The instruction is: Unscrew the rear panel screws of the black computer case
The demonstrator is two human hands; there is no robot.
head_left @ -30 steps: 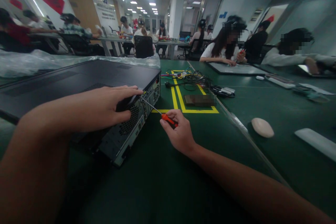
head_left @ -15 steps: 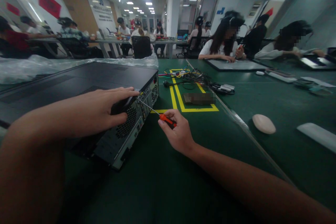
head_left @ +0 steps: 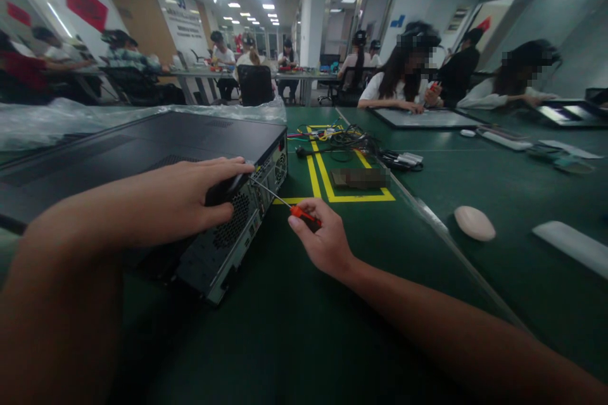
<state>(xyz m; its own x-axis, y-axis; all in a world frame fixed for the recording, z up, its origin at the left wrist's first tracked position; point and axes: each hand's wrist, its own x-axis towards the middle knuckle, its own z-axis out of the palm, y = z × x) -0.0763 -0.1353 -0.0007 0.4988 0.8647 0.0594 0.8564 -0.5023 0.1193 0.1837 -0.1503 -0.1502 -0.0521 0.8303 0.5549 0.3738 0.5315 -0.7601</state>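
Screwdriver [head_left: 300, 213] gripped in R hand [head_left: 327, 240], nearer that than L hand [head_left: 202, 186]. Points longways away & left to back of PC case [head_left: 209, 139], tip near L fingertips. L hand w/ straight fingers over case edge; can't tell if holding black bit [head_left: 222, 193] underneath.

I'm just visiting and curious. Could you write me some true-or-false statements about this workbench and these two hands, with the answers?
1. The right hand grips an orange-and-black screwdriver. True.
2. The left hand is held up away from the computer case. False: it rests against the case.
3. The screwdriver's shaft points toward the vented back panel. True.
4. The pale rounded object sits inside the yellow tape outline. False: it lies outside, to the right.
5. Tangled cables lie on the green table. True.
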